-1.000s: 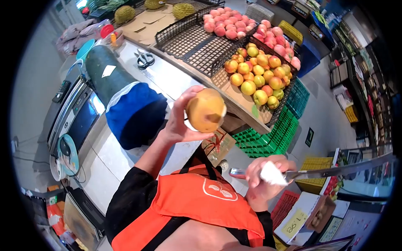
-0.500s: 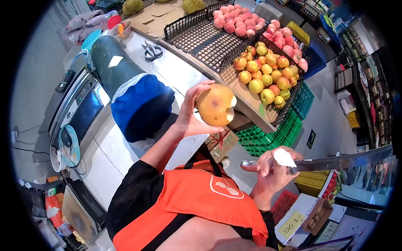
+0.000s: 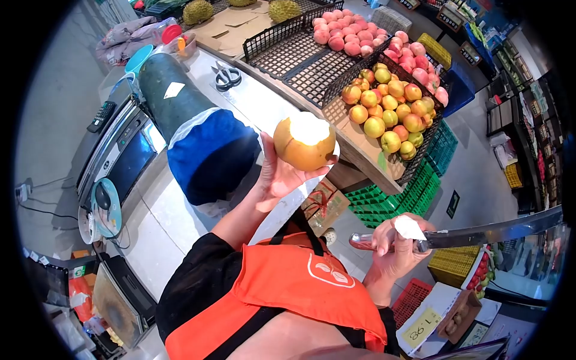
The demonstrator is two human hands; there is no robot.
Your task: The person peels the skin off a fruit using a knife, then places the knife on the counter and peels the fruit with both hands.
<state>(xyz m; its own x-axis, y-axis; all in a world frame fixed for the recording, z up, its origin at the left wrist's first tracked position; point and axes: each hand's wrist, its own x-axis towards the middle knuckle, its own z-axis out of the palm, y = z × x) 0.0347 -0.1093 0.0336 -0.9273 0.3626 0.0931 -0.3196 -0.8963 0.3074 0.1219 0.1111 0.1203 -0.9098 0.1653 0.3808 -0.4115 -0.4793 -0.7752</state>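
My left hand [image 3: 277, 179] holds up a round yellow-brown pear [image 3: 300, 155], fingers curled around its underside and side. A broad patch of bright white flesh shows on the pear's upper side, where skin is cut away. Off to the right, my right hand [image 3: 393, 257] is closed around the handle of a long knife [image 3: 498, 234], its blade pointing right, away from the pear. A white cut piece [image 3: 409, 228] rests against my right fingers near the base of the blade.
A long dark green melon [image 3: 171, 93] with a blue-wrapped end [image 3: 213, 156] lies on the white counter left of my hands. Scissors [image 3: 226, 78] lie beyond it. Crates of yellow-red fruit [image 3: 390, 111] and peaches [image 3: 354, 36] stand ahead, above green crates [image 3: 390, 201].
My left hand has turned the pear, so the large white cut area now faces up instead of the brown skin. The knife and white piece stay in my right hand, almost unmoved.
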